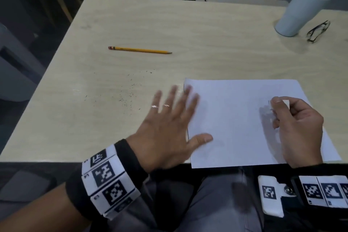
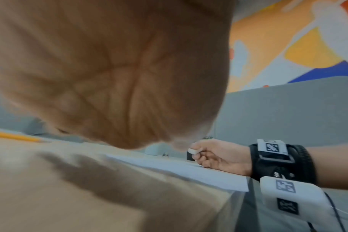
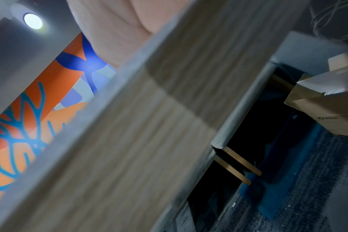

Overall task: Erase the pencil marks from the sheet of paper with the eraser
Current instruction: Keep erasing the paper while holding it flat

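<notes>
A white sheet of paper point(image 1: 235, 118) lies at the table's near edge, right of centre. My right hand point(image 1: 297, 126) rests on its right side and pinches a small white eraser point(image 1: 280, 102) between thumb and fingers; faint grey smudges show on the paper just under it. In the left wrist view the same right hand point(image 2: 218, 157) holds the eraser point(image 2: 193, 151) above the sheet point(image 2: 179, 171). My left hand point(image 1: 169, 124) is spread flat and blurred, fingers straight, its fingertips and thumb over the paper's left edge. The right wrist view shows only palm and table edge.
A yellow pencil point(image 1: 139, 50) lies on the wooden table point(image 1: 188, 24) toward the back left. Dark eraser crumbs point(image 1: 130, 88) are scattered left of the paper. A white tumbler point(image 1: 303, 9) and folded glasses point(image 1: 318, 31) stand at the far right corner.
</notes>
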The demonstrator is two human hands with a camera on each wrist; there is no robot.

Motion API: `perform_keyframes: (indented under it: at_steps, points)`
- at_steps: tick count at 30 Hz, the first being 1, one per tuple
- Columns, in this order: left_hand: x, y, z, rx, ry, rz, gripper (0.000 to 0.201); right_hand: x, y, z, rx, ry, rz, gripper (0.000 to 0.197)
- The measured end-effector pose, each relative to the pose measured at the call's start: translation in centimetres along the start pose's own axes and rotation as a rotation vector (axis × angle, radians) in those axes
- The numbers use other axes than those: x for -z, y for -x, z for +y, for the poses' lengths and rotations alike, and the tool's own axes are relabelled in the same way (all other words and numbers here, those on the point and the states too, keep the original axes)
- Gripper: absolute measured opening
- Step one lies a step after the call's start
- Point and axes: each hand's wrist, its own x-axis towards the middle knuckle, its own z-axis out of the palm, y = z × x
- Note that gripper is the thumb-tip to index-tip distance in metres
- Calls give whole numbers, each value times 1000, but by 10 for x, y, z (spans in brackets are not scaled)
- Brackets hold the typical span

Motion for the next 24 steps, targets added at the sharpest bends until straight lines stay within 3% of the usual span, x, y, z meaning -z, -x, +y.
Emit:
perform_keyframes:
  at_steps: [2,4,6,10,14,19,24]
  points:
    - [-2,6,7,-41,-28,-49,102,-1,0,2,-5,-10,1,18]
    - [-2,8,13,76,-44,-57,110,-1,1,2,3,1,-10,16]
    - [-6,11,22,73,-20,9,109,-3,3,2,29,70,-45,14]
    - [-32,15,32,-151,144,136,92,-5,13,-3,76,230,-156,10]
    - [-47,14,27,-166,176,299,79,7,24,-22,74,368,-285,7]
    - [-52,2,28,-128,216,418,61,-1,27,-73,253,554,-317,9]
    - [-53,2,28,-115,201,415,82,-52,31,-65,416,629,-483,5]
